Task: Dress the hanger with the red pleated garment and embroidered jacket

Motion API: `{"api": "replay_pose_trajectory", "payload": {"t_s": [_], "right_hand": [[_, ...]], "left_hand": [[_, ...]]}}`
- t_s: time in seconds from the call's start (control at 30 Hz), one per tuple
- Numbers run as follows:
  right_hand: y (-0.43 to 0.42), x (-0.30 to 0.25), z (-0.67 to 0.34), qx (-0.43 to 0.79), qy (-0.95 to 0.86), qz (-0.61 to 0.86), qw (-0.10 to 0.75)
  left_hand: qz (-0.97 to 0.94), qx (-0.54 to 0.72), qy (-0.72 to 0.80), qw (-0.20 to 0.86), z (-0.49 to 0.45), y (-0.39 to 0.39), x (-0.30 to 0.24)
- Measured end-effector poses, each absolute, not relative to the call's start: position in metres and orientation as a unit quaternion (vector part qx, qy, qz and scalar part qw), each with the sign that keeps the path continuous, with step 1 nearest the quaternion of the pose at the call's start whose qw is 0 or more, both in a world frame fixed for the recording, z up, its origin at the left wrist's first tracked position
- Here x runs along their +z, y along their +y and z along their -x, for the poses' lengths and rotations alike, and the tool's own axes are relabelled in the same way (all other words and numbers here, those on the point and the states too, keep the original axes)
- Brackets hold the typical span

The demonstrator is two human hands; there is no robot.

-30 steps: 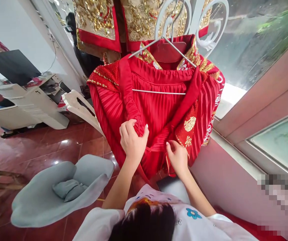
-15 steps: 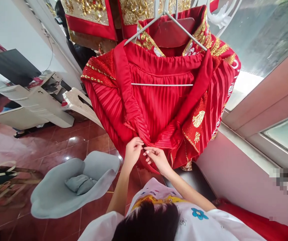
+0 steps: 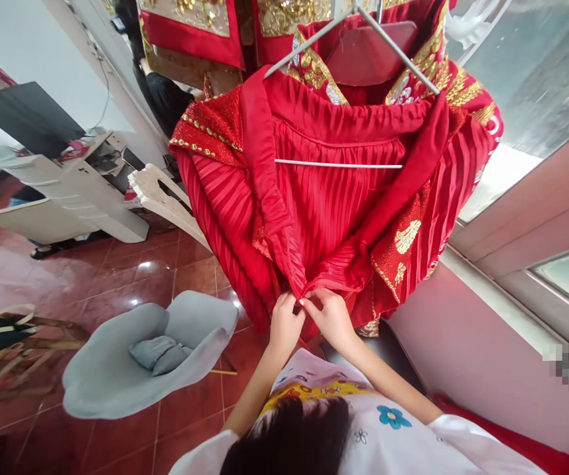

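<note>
A second ago the left hand (image 3: pixel 284 323) bunched a fistful of the pleated red satin garment (image 3: pixel 334 218) higher up, with the right hand (image 3: pixel 331 316) apart beside it. Now both have dropped and met (knuckles touching), fingertips pinching the cloth where its two plain red bands (image 3: pixel 265 165) converge.

Glossy red-brown tiled floor (image 3: pixel 116 277), reflecting daylight that enters through the large window (image 3: pixel 536 72) at right. The window's pink frame (image 3: pixel 527 204) runs above a pale pink wall (image 3: pixel 463 356). A grey moulded chair (image 3: pixel 111 382) with a grey cushion (image 3: pixel 158 354) in its seat stands on the tiles; behind it are a white carved chair (image 3: pixel 166 198), white furniture panels (image 3: pixel 66 211) and a dark flat screen (image 3: pixel 27 119) set against the white wall (image 3: pixel 17 46).
</note>
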State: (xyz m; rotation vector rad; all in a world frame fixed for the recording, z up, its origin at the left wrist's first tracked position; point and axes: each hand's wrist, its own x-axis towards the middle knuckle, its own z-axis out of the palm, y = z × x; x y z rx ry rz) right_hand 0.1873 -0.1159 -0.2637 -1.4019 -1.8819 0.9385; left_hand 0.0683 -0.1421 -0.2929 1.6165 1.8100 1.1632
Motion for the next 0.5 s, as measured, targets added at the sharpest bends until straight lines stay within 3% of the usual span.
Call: {"api": "replay_pose_trajectory", "payload": {"t_s": [0.1,0.23,0.37,0.5], "right_hand": [[-0.123,-0.256,-0.186,0.321,-0.758,0.532,0.197],[-0.123,-0.251,-0.187,0.382,-0.733,0.508,0.243],[-0.115,-0.249,-0.188,0.645,-0.549,0.45,0.283],[-0.108,-0.252,-0.184,0.873,-0.287,0.368,0.142]], "left_hand": [[-0.607,0.392,0.676,0.142,-0.067,-0.156,-0.296],[-0.646,0.357,0.665,0.113,-0.061,-0.165,-0.294],[-0.67,0.337,0.653,0.105,-0.05,-0.173,-0.285],[-0.673,0.319,0.661,0.094,-0.039,-0.179,-0.28]]}}
